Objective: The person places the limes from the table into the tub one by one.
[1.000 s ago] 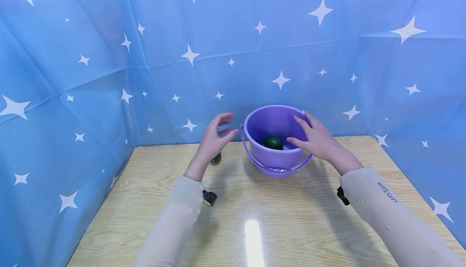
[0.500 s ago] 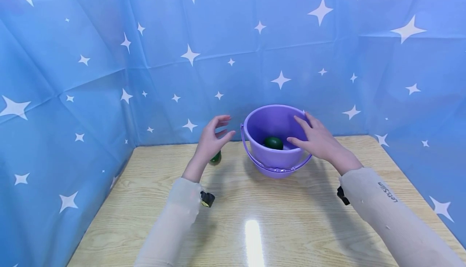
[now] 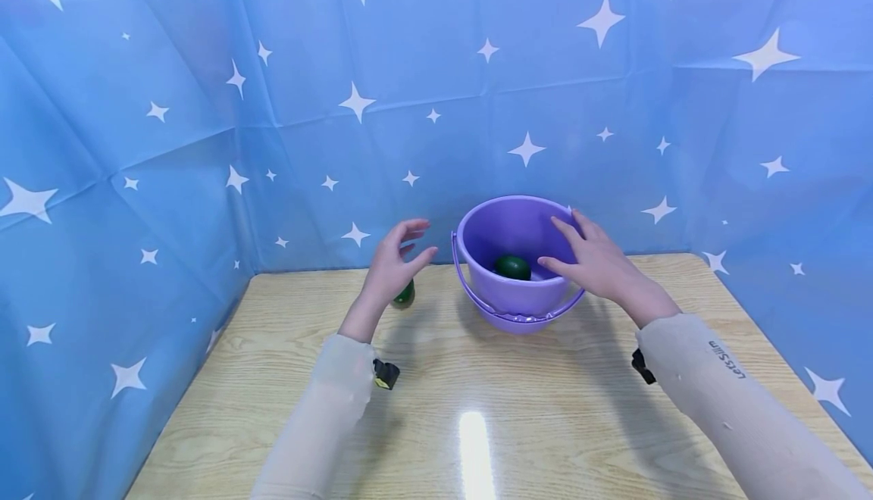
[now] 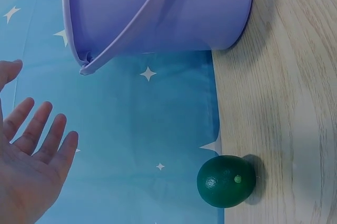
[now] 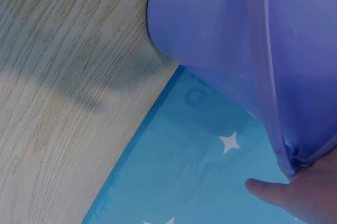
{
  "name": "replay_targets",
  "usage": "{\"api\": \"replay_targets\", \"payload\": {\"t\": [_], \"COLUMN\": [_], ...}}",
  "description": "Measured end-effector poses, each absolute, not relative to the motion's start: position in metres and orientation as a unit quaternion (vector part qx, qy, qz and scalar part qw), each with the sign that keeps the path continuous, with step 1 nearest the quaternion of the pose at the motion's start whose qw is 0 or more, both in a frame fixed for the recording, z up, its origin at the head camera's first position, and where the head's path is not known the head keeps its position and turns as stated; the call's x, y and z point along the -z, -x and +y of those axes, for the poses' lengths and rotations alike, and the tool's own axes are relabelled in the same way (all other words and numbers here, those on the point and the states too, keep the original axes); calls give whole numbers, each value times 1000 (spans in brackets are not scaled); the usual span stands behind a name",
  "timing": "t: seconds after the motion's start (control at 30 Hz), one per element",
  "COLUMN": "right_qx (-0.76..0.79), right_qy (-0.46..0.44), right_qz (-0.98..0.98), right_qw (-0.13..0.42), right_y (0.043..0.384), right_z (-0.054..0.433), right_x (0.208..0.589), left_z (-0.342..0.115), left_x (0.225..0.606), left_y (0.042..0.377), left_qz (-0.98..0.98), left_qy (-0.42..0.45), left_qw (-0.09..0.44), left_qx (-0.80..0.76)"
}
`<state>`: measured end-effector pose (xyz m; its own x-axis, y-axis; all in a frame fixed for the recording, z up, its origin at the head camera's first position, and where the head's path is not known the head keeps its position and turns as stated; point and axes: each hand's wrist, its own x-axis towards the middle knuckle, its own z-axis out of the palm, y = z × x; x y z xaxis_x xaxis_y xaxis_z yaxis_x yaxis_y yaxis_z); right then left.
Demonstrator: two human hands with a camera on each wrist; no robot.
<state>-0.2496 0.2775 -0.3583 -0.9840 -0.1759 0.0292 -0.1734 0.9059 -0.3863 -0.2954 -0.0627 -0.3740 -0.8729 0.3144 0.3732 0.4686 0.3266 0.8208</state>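
Observation:
A purple bucket stands on the table near the back curtain, its handle hanging down in front. Inside lies a dark green, glossy oval fruit. My right hand is at the bucket's right rim with fingers spread; whether it touches the rim is hard to tell. Left of the bucket, my left hand hovers with fingers apart and holds nothing. A second dark green fruit, rounded with a pale stem scar, lies on the table below that hand, partly hidden by it in the head view.
The wood-grain table ends at a blue curtain with white stars, which also hangs on the left and right sides. A bright light reflection crosses the table's front.
My left hand has drifted slightly left and lower, so a little more of the fruit beside it shows. My right hand, the bucket and the fruits have stayed in place.

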Motion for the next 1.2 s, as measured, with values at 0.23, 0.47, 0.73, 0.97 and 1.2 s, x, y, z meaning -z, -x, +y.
{"api": "replay_targets", "payload": {"t": [0.23, 0.47, 0.73, 0.97, 1.2], "right_qx": [197, 197, 197, 197, 198], "right_qy": [90, 91, 92, 90, 91], "right_qz": [976, 976, 976, 976, 976], "right_qw": [3, 1, 2, 3, 4], "right_y": [251, 251, 251, 251, 251], "right_z": [278, 278, 279, 278, 279], "right_x": [360, 360, 360, 360, 360], "left_z": [-66, -70, -75, -80, -85], "left_x": [376, 376, 380, 384, 390], "left_y": [296, 295, 297, 298, 302], "left_qz": [-821, -833, -847, -856, -862], "left_qy": [242, 226, 213, 198, 186], "left_qw": [77, 68, 60, 47, 38], "left_qx": [512, 501, 484, 476, 470]}}
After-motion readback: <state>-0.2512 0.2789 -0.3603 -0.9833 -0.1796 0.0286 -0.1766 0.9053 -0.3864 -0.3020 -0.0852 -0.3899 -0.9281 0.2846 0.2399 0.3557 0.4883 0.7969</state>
